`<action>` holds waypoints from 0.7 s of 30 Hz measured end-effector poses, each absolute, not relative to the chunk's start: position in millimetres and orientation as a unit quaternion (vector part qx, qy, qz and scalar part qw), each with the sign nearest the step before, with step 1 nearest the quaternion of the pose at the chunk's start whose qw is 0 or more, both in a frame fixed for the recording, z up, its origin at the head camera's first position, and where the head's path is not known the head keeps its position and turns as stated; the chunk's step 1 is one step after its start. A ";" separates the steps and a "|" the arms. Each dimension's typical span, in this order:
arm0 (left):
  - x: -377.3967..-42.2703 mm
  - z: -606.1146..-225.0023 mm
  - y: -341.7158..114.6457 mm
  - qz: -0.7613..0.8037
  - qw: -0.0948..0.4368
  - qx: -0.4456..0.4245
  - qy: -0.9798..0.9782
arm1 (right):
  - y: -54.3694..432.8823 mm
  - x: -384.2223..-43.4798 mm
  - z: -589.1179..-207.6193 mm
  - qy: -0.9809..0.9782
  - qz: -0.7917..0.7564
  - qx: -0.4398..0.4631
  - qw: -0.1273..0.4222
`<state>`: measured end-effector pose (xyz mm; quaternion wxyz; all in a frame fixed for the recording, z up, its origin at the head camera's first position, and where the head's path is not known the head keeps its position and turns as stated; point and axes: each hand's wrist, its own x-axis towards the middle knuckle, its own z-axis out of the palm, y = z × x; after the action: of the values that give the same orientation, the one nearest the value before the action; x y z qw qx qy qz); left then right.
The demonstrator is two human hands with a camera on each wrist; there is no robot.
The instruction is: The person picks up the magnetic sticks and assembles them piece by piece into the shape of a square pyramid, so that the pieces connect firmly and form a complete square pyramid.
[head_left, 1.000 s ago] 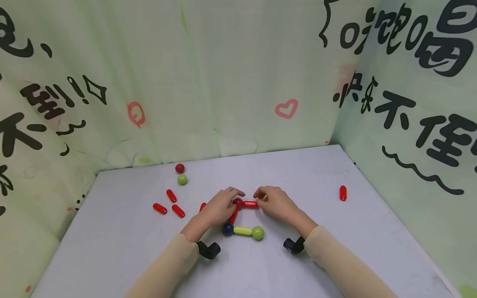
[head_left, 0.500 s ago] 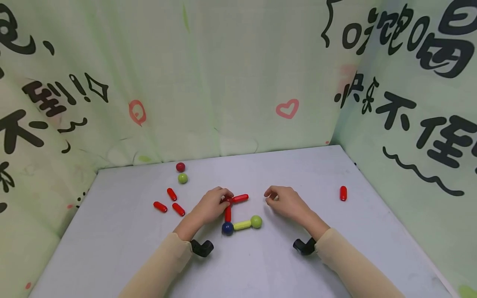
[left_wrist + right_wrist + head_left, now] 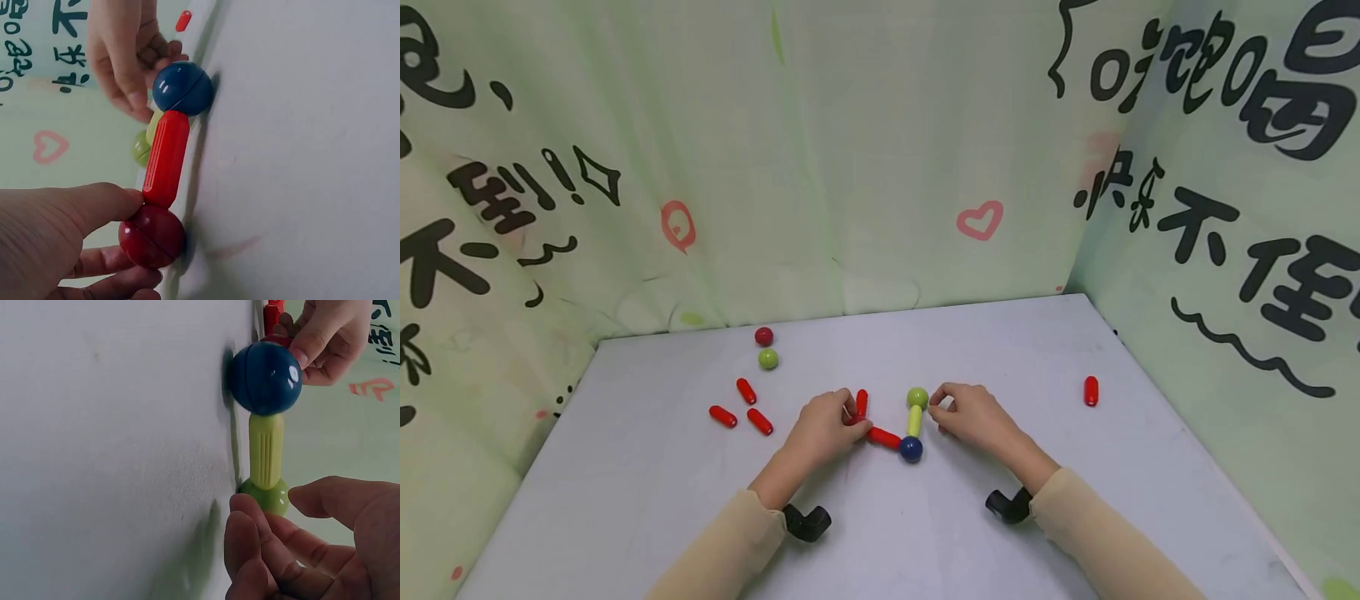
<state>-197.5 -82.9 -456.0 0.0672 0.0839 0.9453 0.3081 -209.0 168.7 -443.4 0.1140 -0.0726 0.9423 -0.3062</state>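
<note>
My left hand [image 3: 826, 425] pinches a dark red ball [image 3: 152, 237] between thumb and fingers; the head view mostly hides this ball. From it a red magnetic rod [image 3: 884, 437] runs to a dark blue ball [image 3: 911, 450]. A second red rod [image 3: 862, 403] points away toward the back. A yellow-green rod [image 3: 913, 422] joins the blue ball to a green ball [image 3: 917, 397]. Right beside the green ball is my right hand [image 3: 973, 414], fingers loosely bent. In the right wrist view its thumb and fingertips lie around the green ball [image 3: 265, 497]; contact cannot be told.
Several loose red rods [image 3: 722, 417] lie left of my left hand. Behind them a red ball [image 3: 763, 337] and a green ball [image 3: 768, 358] rest near the table's back edge. One more red rod [image 3: 1091, 391] lies far right. Printed curtains enclose the white table [image 3: 1000, 350].
In my left hand the joined piece has turned counter-clockwise, so the blue ball swung right and the green ball moved back, next to my right hand. Earlier, my right hand came away from a red rod.
</note>
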 end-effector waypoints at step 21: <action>-215.5 -428.8 -125.7 0.241 0.093 0.004 0.966 | 107.5 -186.6 -432.2 0.954 -0.254 -0.157 0.015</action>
<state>-215.5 -125.7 -428.8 0.0932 0.0039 0.9660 0.2409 -186.6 107.5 -432.2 0.0148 -0.1569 0.9542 -0.2544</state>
